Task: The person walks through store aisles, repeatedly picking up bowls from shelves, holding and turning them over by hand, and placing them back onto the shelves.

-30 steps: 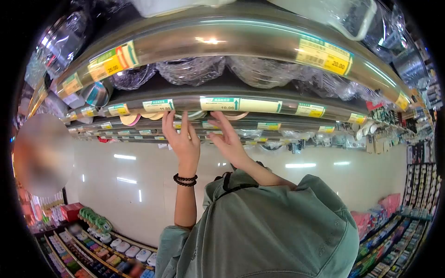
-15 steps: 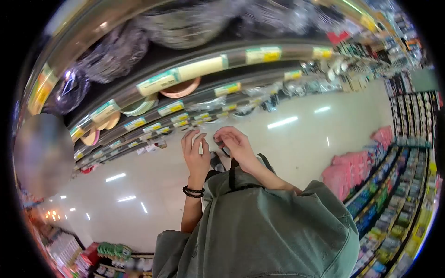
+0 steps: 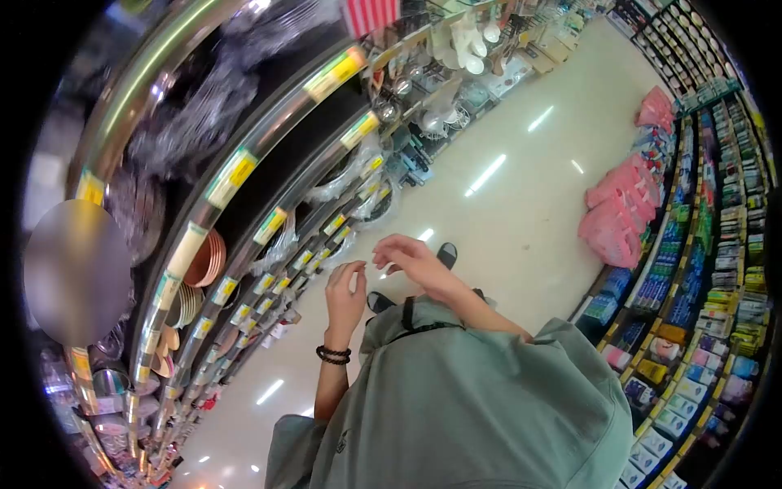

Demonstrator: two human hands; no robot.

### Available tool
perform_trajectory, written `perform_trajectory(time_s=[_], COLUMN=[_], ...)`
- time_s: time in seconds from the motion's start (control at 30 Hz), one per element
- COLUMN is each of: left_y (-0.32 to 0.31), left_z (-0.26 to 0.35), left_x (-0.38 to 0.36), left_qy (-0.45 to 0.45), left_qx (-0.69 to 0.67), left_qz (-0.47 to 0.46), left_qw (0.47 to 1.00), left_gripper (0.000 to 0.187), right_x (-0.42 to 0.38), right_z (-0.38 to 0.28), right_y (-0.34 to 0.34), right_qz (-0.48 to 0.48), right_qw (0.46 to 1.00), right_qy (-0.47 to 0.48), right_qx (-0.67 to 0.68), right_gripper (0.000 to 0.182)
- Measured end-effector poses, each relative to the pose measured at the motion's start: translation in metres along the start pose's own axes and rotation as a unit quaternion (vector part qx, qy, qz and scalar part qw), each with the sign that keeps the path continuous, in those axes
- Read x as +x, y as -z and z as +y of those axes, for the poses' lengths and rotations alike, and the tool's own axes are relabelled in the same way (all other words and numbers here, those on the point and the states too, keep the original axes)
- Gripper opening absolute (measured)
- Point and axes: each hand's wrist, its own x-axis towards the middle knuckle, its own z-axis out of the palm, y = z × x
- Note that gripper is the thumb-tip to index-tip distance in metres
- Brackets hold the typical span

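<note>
My left hand (image 3: 346,293), with dark beaded bracelets (image 3: 333,355) on its wrist, is raised in front of my body. Its fingers curve loosely, the thumb stands apart, and nothing shows in it. Just to its right, my right hand (image 3: 410,259) hovers with bent, relaxed fingers, holding nothing visible. The two hands are close but not touching. Below them are the green shirt (image 3: 481,391) I wear and my dark sandals (image 3: 446,255) on the floor. Both hands are apart from the shelves.
Curved-looking shelves with price labels (image 3: 232,178) run along the left, carrying plastic-wrapped pans and stacked bowls (image 3: 206,259). Hanging utensils (image 3: 468,49) are farther up. Shelves of boxed goods (image 3: 672,416) line the right, beside pink bags (image 3: 615,224). A glossy floor (image 3: 521,212) lies between.
The view has turned to the right: the left shelves now run more steeply and more of the aisle ahead shows. Both hands stay raised, fingers loosely bent. Both sandals are now visible.
</note>
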Motion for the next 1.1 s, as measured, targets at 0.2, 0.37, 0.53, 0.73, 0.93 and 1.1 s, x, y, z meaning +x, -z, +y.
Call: perform_trajectory(time_s=[0.2,0.37,0.53,0.73,0.93,1.1], left_y=[-0.098,-0.188,-0.250,-0.336,-0.442,-0.549], left_z=[0.077,0.154,0.192,0.210,0.258,0.305], left_x=[0.074,0.114,0.127,0.166,0.234,0.314], left_qy=[-0.086,-0.123,0.003,0.032,0.024,0.013], left_qx=[0.000,-0.087,-0.220,-0.202,-0.212,-0.205], left_qz=[-0.092,-0.227,-0.433,-0.522,-0.589,-0.590], left_qw=[0.992,0.962,0.874,0.828,0.780,0.781], left_gripper=[0.013,0.017,0.022,0.024,0.025,0.024], right_x=[-0.025,-0.054,-0.088,-0.110,-0.117,-0.112], right_z=[-0.054,-0.096,-0.111,-0.129,-0.154,-0.194], right_y=[0.117,0.201,0.264,0.341,0.442,0.550], right_qz=[0.155,0.249,0.309,0.402,0.463,0.497], right_qw=[0.981,0.947,0.912,0.860,0.833,0.836], right_qy=[0.033,0.113,0.132,0.177,0.171,0.156], right_qx=[0.109,0.169,0.237,0.260,0.250,0.169], right_gripper=[0.020,0.017,0.014,0.013,0.013,0.015])
